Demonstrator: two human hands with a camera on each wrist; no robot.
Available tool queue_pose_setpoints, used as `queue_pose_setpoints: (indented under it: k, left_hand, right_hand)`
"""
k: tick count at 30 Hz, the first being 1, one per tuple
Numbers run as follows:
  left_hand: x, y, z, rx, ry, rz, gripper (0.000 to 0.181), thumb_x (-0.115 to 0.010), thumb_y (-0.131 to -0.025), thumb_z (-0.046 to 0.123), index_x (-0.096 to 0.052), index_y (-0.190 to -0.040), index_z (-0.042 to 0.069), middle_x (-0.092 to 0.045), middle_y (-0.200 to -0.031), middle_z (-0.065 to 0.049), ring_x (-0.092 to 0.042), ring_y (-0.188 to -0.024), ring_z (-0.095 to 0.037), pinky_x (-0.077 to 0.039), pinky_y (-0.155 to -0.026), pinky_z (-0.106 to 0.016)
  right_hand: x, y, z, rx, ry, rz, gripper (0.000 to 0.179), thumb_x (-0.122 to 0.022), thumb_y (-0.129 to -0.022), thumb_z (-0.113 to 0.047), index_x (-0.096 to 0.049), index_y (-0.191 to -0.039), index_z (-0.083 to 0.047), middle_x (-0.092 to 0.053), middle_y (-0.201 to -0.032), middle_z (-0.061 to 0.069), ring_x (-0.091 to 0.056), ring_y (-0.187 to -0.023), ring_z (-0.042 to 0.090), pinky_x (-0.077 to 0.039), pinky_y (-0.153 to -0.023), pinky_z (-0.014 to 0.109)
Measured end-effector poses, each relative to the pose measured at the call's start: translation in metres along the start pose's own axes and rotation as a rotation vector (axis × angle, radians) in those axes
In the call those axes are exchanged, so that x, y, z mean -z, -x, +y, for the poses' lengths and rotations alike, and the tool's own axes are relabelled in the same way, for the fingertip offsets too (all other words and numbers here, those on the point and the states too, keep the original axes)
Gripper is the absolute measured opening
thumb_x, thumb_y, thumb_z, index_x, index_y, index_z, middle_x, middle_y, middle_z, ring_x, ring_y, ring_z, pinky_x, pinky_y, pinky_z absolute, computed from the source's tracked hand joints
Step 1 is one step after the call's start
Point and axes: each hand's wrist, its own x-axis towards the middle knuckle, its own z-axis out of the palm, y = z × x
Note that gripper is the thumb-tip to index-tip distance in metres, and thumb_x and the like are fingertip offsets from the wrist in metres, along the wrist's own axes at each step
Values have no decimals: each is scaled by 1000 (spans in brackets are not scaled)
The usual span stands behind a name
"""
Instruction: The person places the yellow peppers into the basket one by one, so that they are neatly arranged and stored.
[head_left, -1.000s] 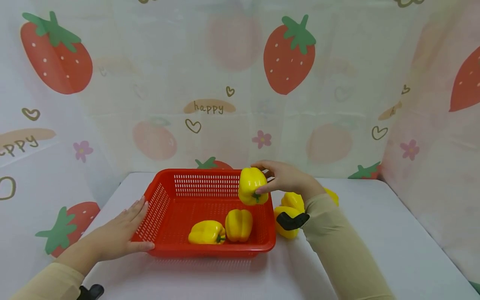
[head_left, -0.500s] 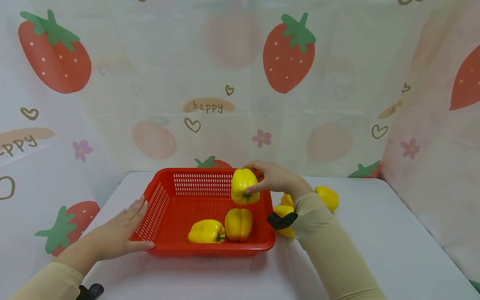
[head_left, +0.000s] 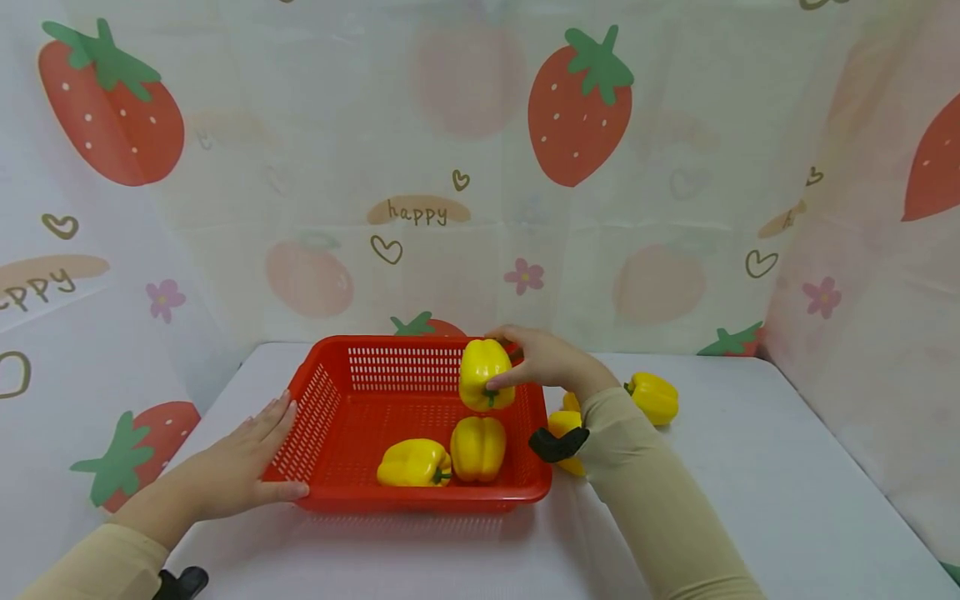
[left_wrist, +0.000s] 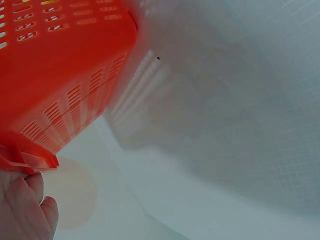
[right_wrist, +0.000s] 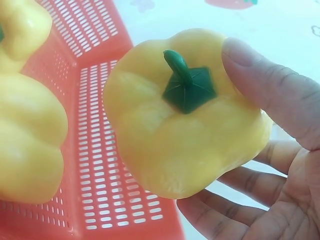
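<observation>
My right hand (head_left: 542, 360) grips a yellow bell pepper (head_left: 483, 373) between thumb and fingers, over the back right part of a red plastic basket (head_left: 360, 498). In the right wrist view the held pepper (right_wrist: 150, 135) turns its green stem toward the camera. Two more yellow peppers lie inside the basket near its front: one on its side (head_left: 412, 463), the other (head_left: 478, 450) to its right. My left hand (head_left: 232, 471) rests on the basket's left rim with straight fingers. In the left wrist view, fingers (left_wrist: 35, 186) show under the rim.
To the right of the basket stand more yellow peppers, one (head_left: 568, 427) half hidden behind my right wrist and another (head_left: 654, 398) farther right. A white cloth covers the table (head_left: 720, 467). A strawberry-print curtain (head_left: 480, 167) hangs behind it.
My right hand has carried the held pepper a little to the left, farther over the basket, slowing lately. The right-hand pepper on the table has come into view. The left hand stays put.
</observation>
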Motion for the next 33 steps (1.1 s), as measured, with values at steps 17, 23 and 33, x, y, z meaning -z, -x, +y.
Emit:
queue_pose_setpoints:
  k: [17,23,33]
  left_hand:
    - [-2,-1,-2,-6,-9,7,113,-52,-69,75,-15,-144,-1,-13,-150,-20,-17,-134,-40,-23,-104,-57]
    - [-2,-1,-1,-4,-13,5,113,-52,-69,75,-15,-144,-1,-13,-150,-20,-17,-134,-40,-23,-104,-57]
    - [0,-1,0,2,-14,0,113,-52,-69,74,-15,-144,-1,-14,-150,-21,-17,-134,-40,-23,-104,-57]
  right_hand:
    - [-5,-3,5,-87,-86,-36,67,-74,-76,-33,-43,-134,-20,-50,-130,4,-51,-115,22,-47,-91,40]
    - [-4,-2,8,-98,-108,-33,60,-72,-78,-29,-46,-132,-20,-52,-127,5,-53,-112,22,-49,-89,39]
    - [-2,1,13,-80,-142,-28,58,-73,-77,-30,-49,-128,-21,-55,-121,0,-57,-109,20,-48,-89,39]
